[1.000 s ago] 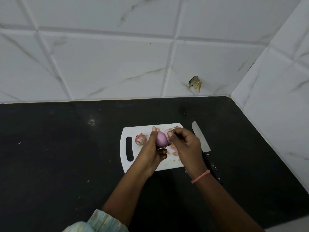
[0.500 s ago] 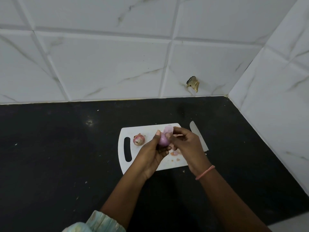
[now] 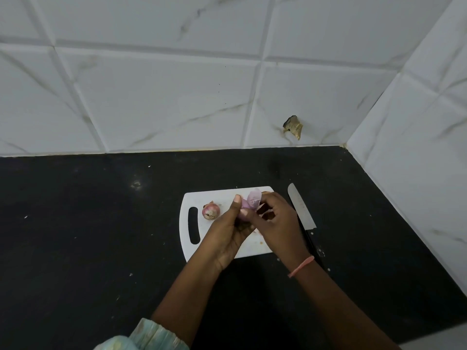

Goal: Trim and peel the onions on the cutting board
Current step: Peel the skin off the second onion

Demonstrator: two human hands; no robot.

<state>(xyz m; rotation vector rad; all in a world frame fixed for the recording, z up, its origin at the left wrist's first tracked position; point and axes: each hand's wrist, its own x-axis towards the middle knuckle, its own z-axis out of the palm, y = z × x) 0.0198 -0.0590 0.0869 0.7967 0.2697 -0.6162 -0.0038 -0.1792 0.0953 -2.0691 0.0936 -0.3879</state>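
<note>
Over the white cutting board (image 3: 222, 195), my left hand (image 3: 228, 232) grips a small purple onion (image 3: 244, 207), thumb up along its left side. My right hand (image 3: 276, 223) pinches a pale purple layer of skin (image 3: 254, 198) that stands lifted off the onion's top. A second onion (image 3: 211, 211), still in its reddish skin, lies on the board next to the handle slot. A few skin scraps lie on the board under my hands, mostly hidden.
A knife (image 3: 300, 210) lies on the black counter (image 3: 101, 236) just right of the board, blade pointing away, handle partly under my right wrist. White tiled walls close the back and the right side; a chipped hole (image 3: 293, 127) marks the back wall.
My right hand has pulled a layer of skin up and away from the onion, which my left hand still holds. The camera has shifted slightly.
</note>
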